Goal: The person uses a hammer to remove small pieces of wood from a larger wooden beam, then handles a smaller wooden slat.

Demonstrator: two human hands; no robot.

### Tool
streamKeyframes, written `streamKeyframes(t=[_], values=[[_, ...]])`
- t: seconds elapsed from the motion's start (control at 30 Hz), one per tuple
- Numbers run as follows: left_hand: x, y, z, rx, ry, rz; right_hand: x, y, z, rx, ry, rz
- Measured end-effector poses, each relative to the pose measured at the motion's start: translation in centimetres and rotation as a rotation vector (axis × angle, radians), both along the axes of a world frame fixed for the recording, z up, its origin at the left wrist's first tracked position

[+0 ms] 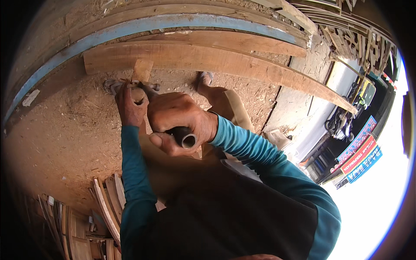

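Note:
My right hand (180,121) is wrapped round a dark tubular handle (187,140); its hollow end points toward me. The handle's far part is hidden by the hand, so I cannot tell the tool's kind. Close on its left, my left hand (129,106) grips a short piece of wood (138,94) with a pale rounded end. Just beyond the left fingers, a small flat wooden block (142,70) touches the near side of a long wooden plank (186,57). The hands are held over the dirt floor, between my feet.
Wood shavings litter the dirt floor (73,134). Behind the plank runs a blue-painted beam (173,21). Curved wooden strips (108,203) stand at lower left. Stacked scrap wood (359,47) fills the upper right. My sandalled foot (206,80) rests near the plank.

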State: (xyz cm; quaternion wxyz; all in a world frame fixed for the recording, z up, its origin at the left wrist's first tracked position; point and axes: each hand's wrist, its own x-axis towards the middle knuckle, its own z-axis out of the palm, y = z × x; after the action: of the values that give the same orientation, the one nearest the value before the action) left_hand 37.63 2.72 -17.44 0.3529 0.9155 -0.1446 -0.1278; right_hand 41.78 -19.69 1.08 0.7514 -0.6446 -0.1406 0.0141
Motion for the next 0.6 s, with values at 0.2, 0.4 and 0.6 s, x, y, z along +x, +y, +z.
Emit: streamKeyframes(t=[0.2,0.4,0.6], values=[[-7.4,-11.3,16.8,0.149,0.185,-0.352,-11.8,-11.0,13.8,-0.102,0.009,0.230],[-11.9,-19.2,24.6,0.101,0.190,-0.626,-25.1,-19.1,21.6,-0.473,0.209,0.024],[-15.4,-20.5,28.5,0.138,0.430,-0.630,-40.2,-19.9,23.2,-0.784,0.371,-0.365]])
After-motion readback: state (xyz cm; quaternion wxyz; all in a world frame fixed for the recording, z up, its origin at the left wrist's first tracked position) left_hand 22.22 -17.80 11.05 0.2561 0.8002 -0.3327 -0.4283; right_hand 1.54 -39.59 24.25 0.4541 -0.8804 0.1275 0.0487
